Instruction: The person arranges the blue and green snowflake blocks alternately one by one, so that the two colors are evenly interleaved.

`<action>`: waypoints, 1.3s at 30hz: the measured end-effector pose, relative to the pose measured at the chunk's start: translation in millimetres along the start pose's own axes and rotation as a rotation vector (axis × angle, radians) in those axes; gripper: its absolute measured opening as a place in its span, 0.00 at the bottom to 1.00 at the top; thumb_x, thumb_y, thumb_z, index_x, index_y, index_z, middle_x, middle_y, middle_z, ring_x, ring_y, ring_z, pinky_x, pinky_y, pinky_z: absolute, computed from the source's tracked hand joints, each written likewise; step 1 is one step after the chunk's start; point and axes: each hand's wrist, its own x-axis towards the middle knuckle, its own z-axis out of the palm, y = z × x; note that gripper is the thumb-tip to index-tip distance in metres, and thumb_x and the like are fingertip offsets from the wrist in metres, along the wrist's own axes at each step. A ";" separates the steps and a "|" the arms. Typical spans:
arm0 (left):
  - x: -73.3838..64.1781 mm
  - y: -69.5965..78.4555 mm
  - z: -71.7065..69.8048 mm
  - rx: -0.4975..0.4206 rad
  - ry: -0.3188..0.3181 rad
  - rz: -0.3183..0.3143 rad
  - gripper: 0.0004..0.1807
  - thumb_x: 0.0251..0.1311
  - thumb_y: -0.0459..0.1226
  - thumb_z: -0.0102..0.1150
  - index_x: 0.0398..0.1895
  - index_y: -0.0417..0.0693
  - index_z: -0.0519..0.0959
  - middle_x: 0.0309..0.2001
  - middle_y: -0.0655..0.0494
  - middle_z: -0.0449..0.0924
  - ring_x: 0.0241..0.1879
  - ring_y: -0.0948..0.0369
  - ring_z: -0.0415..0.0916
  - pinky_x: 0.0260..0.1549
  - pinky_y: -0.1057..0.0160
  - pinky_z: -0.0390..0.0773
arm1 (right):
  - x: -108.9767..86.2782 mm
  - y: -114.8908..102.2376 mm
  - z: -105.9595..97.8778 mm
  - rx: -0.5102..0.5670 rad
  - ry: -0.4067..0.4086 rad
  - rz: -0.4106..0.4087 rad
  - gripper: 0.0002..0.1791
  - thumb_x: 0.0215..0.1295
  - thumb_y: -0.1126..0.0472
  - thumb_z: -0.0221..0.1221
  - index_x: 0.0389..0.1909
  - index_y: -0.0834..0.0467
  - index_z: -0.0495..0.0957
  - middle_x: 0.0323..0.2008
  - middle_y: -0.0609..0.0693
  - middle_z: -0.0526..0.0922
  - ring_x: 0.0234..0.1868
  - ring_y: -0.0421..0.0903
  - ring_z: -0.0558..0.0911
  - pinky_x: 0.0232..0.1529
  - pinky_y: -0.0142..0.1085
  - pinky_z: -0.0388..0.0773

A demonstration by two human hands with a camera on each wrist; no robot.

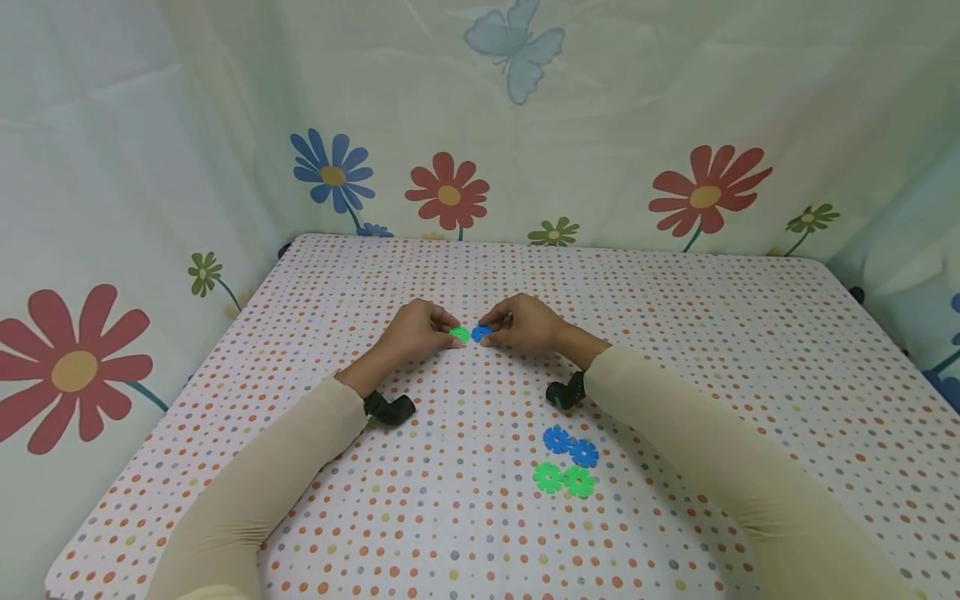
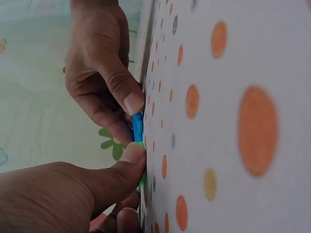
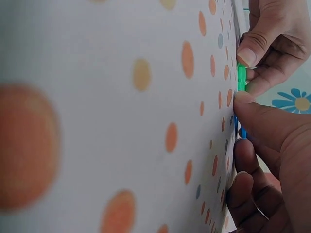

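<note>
Green disc (image 1: 460,334) pinched by the left hand (image 1: 418,332); just beside it, at three o'clock, the blue disc (image 1: 481,333) is pinched by the right hand (image 1: 529,325), rim facing rim, low at the tabletop (image 1: 450,517).

Place: curtained-off nook, indoors in appearance; whether in a home, studio or other premises cannot be told, the hangings hiding the room beyond.
Far side: pale creased hanging (image 1: 600,108), printed with blue butterfly (image 1: 517,50), blue flower (image 1: 332,173) and red flower (image 1: 447,196).
Left side: matching hanging, large red flower print (image 1: 75,371).
Right side: bluish hanging (image 1: 907,225), partly visible.
Centre: broad tabletop (image 1: 442,533), rounded far corners, white covering with multicoloured dots.
</note>
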 end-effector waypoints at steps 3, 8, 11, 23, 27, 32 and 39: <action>-0.7 0.8 -0.3 0.005 0.002 0.010 0.16 0.54 0.43 0.73 0.46 0.51 0.86 0.43 0.56 0.84 0.42 0.60 0.80 0.42 0.60 0.78 | -0.5 -1.2 -0.4 0.006 0.006 0.006 0.19 0.61 0.52 0.68 0.52 0.55 0.84 0.41 0.49 0.85 0.41 0.43 0.81 0.46 0.38 0.77; -1.1 2.2 -1.3 0.007 0.005 0.020 0.16 0.55 0.42 0.73 0.46 0.50 0.86 0.44 0.55 0.84 0.42 0.59 0.81 0.44 0.59 0.79 | 0.2 -3.6 -2.5 0.014 0.003 0.031 0.18 0.60 0.53 0.69 0.50 0.54 0.85 0.41 0.49 0.85 0.42 0.43 0.80 0.45 0.36 0.75; -0.7 2.5 -1.2 0.011 0.001 0.016 0.16 0.55 0.42 0.72 0.47 0.50 0.86 0.45 0.55 0.85 0.43 0.59 0.81 0.44 0.59 0.79 | 0.8 -4.5 -4.0 0.011 -0.005 0.045 0.18 0.59 0.53 0.70 0.50 0.53 0.85 0.41 0.48 0.86 0.42 0.42 0.80 0.43 0.34 0.75; 1.6 3.5 -0.2 0.053 0.006 0.023 0.16 0.55 0.43 0.72 0.47 0.51 0.86 0.46 0.56 0.86 0.44 0.59 0.82 0.46 0.58 0.79 | 1.9 -4.6 -6.5 0.021 -0.017 0.077 0.19 0.58 0.52 0.70 0.51 0.52 0.85 0.40 0.49 0.83 0.38 0.43 0.77 0.38 0.32 0.72; 1.8 3.0 0.2 0.066 0.009 0.022 0.17 0.55 0.44 0.72 0.48 0.51 0.86 0.46 0.56 0.86 0.45 0.59 0.81 0.46 0.58 0.79 | 2.1 -3.4 -5.4 0.025 -0.019 0.064 0.19 0.59 0.52 0.69 0.52 0.52 0.85 0.38 0.49 0.82 0.36 0.42 0.76 0.38 0.32 0.71; 1.0 2.0 0.6 0.072 0.010 0.020 0.17 0.56 0.44 0.72 0.48 0.52 0.86 0.45 0.57 0.85 0.44 0.60 0.81 0.45 0.58 0.79 | 2.4 -3.1 -4.1 0.026 -0.021 0.054 0.19 0.59 0.53 0.69 0.51 0.53 0.85 0.36 0.49 0.82 0.34 0.42 0.75 0.36 0.32 0.71; 0.1 0.4 0.6 0.068 0.013 0.015 0.17 0.55 0.43 0.72 0.48 0.51 0.86 0.42 0.57 0.83 0.41 0.60 0.79 0.43 0.59 0.77 | 2.1 -3.8 -4.6 0.040 -0.036 0.052 0.21 0.59 0.54 0.69 0.54 0.54 0.83 0.35 0.49 0.81 0.33 0.42 0.74 0.37 0.33 0.71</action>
